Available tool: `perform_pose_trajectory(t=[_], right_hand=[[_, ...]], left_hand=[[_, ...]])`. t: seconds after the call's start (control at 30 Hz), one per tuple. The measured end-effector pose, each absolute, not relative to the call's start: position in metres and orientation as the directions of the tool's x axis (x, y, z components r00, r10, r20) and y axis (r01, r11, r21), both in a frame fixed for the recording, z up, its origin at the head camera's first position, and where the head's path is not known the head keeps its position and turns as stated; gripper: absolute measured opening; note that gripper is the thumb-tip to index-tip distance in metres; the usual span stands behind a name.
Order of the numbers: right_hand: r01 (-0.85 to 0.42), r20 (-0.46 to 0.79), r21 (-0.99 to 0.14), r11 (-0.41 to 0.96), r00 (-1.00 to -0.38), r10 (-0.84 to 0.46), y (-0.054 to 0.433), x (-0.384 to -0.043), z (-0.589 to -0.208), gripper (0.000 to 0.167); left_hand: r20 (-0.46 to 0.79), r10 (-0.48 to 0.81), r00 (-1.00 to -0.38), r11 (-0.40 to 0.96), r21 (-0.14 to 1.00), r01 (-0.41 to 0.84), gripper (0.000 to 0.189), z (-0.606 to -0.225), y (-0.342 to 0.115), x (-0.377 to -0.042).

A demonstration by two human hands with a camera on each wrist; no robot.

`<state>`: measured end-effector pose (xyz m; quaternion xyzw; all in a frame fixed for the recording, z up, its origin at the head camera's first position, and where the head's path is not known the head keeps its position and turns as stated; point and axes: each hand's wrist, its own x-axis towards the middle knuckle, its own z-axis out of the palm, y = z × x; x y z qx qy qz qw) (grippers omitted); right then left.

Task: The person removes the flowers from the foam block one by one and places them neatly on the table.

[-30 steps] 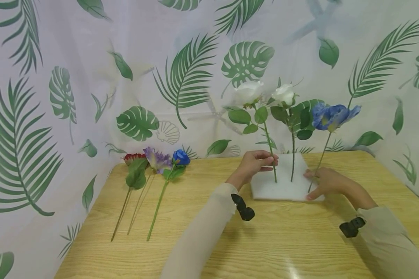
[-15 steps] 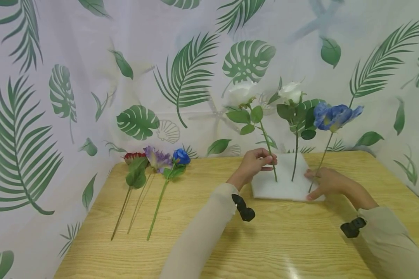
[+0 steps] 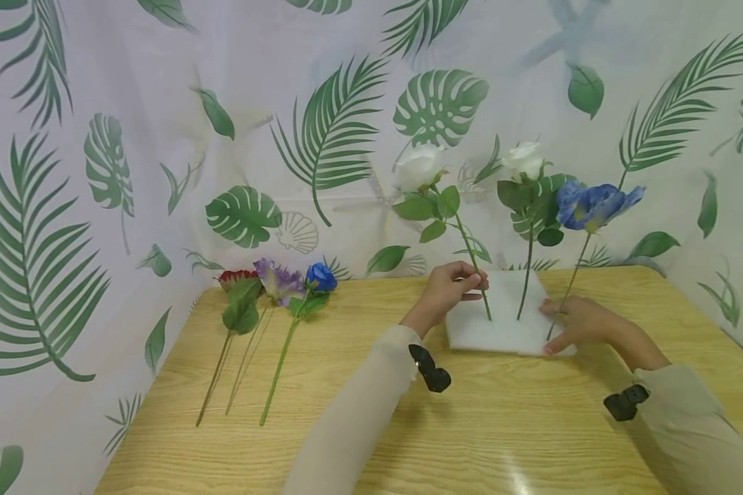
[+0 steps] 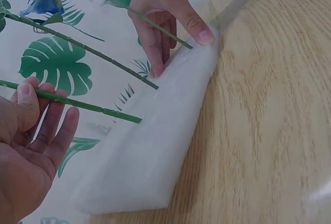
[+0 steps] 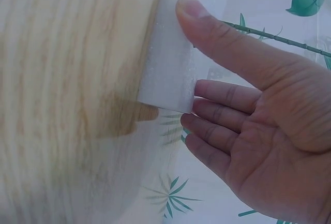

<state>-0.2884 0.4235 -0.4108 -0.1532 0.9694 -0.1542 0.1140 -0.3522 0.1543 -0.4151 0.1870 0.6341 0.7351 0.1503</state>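
My left hand (image 3: 447,289) pinches the green stem of a white rose (image 3: 420,168) between thumb and fingers. That stem stands in a white foam block (image 3: 492,337), leaning left. Beside it a second white rose (image 3: 524,161) stands in the foam, its stem leaning right. A blue flower (image 3: 596,206) rises at the block's right end. My right hand (image 3: 585,323) holds this end, straddling the blue flower's stem. In the right wrist view the thumb (image 5: 222,38) lies on the foam, with the other fingertips at its edge.
On the left of the wooden table (image 3: 470,426) lie a red flower (image 3: 238,278), a purple flower (image 3: 280,283) and a blue rose (image 3: 320,277), their stems towards me. A leaf-patterned curtain (image 3: 347,103) hangs behind the table.
The white rose in my left hand has tilted further left. The second white rose has swung a little to the right. My right hand stays at the foam block.
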Motion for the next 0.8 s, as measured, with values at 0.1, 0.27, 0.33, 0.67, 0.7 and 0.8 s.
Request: perform_pose_trajectory(t=[0.1, 0.27, 0.33, 0.67, 0.7, 0.8], right_hand=[[-0.264, -0.171, -0.336, 0.904, -0.927, -0.334, 0.4236, -0.2887, -0.4111, 0.093], [-0.265, -0.166, -0.341, 0.902, -0.927, -0.336, 0.4237, -0.2893, -0.4116, 0.093], [-0.267, -0.164, -0.341, 0.901, -0.927, -0.337, 0.4236, -0.2894, -0.4118, 0.093], [-0.274, -0.152, -0.333, 0.902, -0.929, -0.339, 0.4232, -0.2896, -0.4124, 0.091], [-0.268, -0.155, -0.335, 0.903, -0.93, -0.334, 0.4234, -0.2895, -0.4125, 0.092], [-0.26, -0.16, -0.339, 0.904, -0.931, -0.327, 0.4238, -0.2897, -0.4125, 0.092]], left_hand=[[0.092, 0.455, -0.886, -0.149, 0.988, 0.026, 0.01, -0.4167, 0.1537, -0.3526], [0.104, 0.444, -0.89, -0.167, 0.985, 0.032, 0.008, -0.4198, 0.1532, -0.3541], [0.108, 0.437, -0.893, -0.174, 0.984, 0.034, 0.01, -0.4206, 0.1532, -0.3545], [0.108, 0.428, -0.897, -0.179, 0.983, 0.033, 0.009, -0.4211, 0.1532, -0.3536], [0.115, 0.433, -0.894, -0.18, 0.983, 0.039, 0.009, -0.4208, 0.1534, -0.3533], [0.139, 0.451, -0.881, -0.184, 0.981, 0.061, 0.007, -0.4187, 0.154, -0.352]])
